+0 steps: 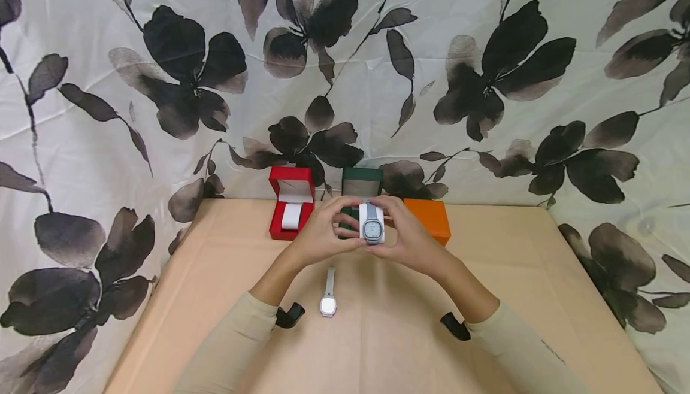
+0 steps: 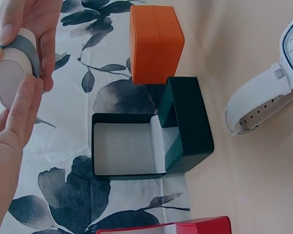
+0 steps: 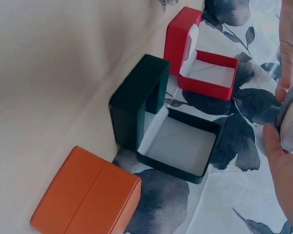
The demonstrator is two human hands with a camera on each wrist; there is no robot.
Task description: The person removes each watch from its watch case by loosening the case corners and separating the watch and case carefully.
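Note:
Both hands hold up a blue-grey wristwatch [image 1: 372, 229] wrapped around a white watch cushion [image 2: 12, 80]. In the head view my left hand [image 1: 329, 229] grips it from the left, and my right hand [image 1: 401, 232] from the right, thumbs at the lower edge. Behind the hands stands a green watch box [image 1: 362, 182], its lid raised; the left wrist view shows its inside without a cushion. A white watch [image 1: 328, 298] lies on the table in front of the hands, strap stretched away from me.
An open red watch box [image 1: 291, 202] with a white cushion [image 1: 291, 217] stands at the back left. To the right is a closed orange box [image 1: 429, 219]. A floral cloth [image 1: 345, 82] hangs behind the beige table [image 1: 512, 274].

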